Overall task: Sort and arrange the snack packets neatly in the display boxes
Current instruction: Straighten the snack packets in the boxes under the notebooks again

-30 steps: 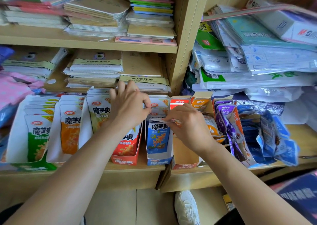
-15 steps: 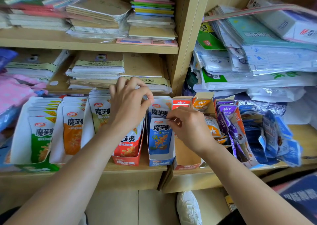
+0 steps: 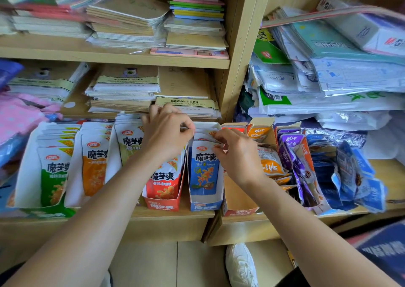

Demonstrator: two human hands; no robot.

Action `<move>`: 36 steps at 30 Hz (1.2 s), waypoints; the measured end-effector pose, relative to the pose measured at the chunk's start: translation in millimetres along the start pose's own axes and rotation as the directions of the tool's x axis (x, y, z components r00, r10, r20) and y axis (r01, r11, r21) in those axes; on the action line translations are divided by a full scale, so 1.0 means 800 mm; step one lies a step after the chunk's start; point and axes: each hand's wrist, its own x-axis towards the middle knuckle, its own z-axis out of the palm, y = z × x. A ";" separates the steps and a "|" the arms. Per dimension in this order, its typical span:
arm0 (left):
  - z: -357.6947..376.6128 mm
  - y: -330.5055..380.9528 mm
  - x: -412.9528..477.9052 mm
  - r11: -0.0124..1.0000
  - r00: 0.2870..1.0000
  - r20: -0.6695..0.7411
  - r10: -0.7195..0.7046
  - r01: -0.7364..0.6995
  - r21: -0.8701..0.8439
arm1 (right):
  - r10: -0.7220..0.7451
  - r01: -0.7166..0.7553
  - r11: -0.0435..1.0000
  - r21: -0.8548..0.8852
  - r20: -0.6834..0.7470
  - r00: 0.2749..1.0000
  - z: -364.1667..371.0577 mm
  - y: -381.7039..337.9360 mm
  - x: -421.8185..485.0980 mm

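Shelving: a pale wooden unit (image 3: 238, 45) faced the person, with an upright post dividing a left bay from a right bay.
Upper boards: stacks of notebooks (image 3: 122, 21) lay flat in the left bay, and wrapped paper packs (image 3: 328, 102) were heaped in the right.
Lower shelf (image 3: 153, 217): display boxes stood side by side along it.
Far left: the green box (image 3: 26, 177), then orange packets (image 3: 94, 166), then olive packets (image 3: 129, 146), all upright in rows.
Red box (image 3: 162, 204): it was partly hidden by the left forearm, with its packets upright.
Left hand (image 3: 166, 133): it reached over the red box, fingers curled, thumb and forefinger together on the tops of the rear blue packets (image 3: 203, 168) at that row's left edge.
Blue box (image 3: 203, 205): it stood just beside the red box and held the blue packets upright.
Right hand (image 3: 236, 155): its fingertips were closed in a pinch on the top right corner of the front blue packets.
Cardboard box (image 3: 236, 197): it touched the blue box, and its front half was bare.
Further right: purple packets (image 3: 293, 155) leaned at angles, and loose dark-blue packets (image 3: 350, 177) sagged over the shelf edge.
Floor (image 3: 153, 262): pale tiles, with a white shoe (image 3: 241, 264) below the shelf.
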 end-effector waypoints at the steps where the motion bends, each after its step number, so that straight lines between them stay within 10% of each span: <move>1: 0.000 0.000 0.000 1.000 1.000 0.001 0.001 -0.001 0.006 | 0.002 -0.002 1.000 0.013 -0.001 1.000 -0.001 -0.001 -0.001; 10: -0.002 -0.006 -0.001 0.997 0.998 -0.022 0.056 -0.057 -0.057 | -0.136 0.132 0.979 -0.156 -0.014 0.991 0.000 0.012 -0.006; 18: -0.009 -0.003 -0.033 0.906 0.919 0.015 0.393 -0.390 0.161 | -0.095 0.141 0.939 -0.313 0.158 0.983 -0.012 0.006 -0.014; 36: 0.000 -0.007 -0.049 0.808 0.909 0.155 0.388 -0.416 0.416 | -0.051 0.169 0.934 -0.315 0.350 0.935 -0.014 -0.001 -0.014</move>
